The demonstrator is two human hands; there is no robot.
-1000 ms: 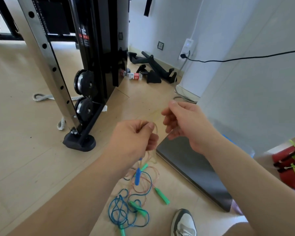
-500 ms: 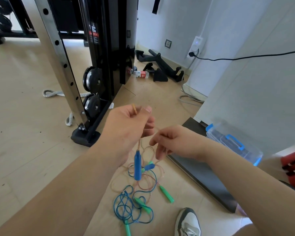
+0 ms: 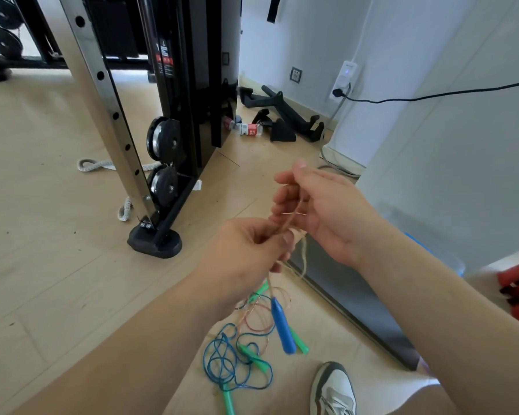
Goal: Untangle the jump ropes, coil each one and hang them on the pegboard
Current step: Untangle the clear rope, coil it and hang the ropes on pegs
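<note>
My left hand grips a bundle of thin clear-pinkish jump rope cord at waist height. My right hand sits just above and to the right, its fingers curled round the same cord. From the left hand the cord hangs down to a blue handle dangling above the floor. On the floor below lies a tangle: loops of pinkish cord, a blue rope and several green handles. No pegboard is in view.
A cable machine with a chrome upright and black foot stands at left. A dark flat board lies at right by a white wall. My shoe is near the tangle. A thick white rope lies behind the machine.
My right hand rose from below the left hand to above it, drawing cord up. The left hand dropped lower. The blue handle swung to the right.
</note>
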